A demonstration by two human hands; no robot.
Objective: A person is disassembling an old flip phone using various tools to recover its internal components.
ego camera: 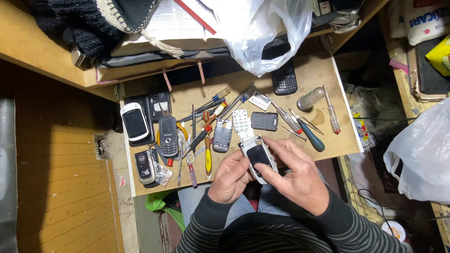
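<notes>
A silver flip phone [257, 157] with a dark screen panel lies open between both hands at the near edge of the wooden board [328, 79]. Its white keypad part [240, 121] points away from me. My left hand [230, 178] grips the phone's left side from below. Resting on the phone's right side is my right hand [295, 175], with its fingers laid over the body near the hinge. A small dark battery cover [264, 121] lies just beyond the phone.
Several screwdrivers and pliers [206, 122] lie scattered mid-board. Old phones sit at the left: a white one [134, 122], a dark one [168, 136], a silver one [145, 166]. A black keypad phone [284, 83] and white plastic bag [262, 33] are at the back. Teal-handled screwdriver [311, 137] at the right.
</notes>
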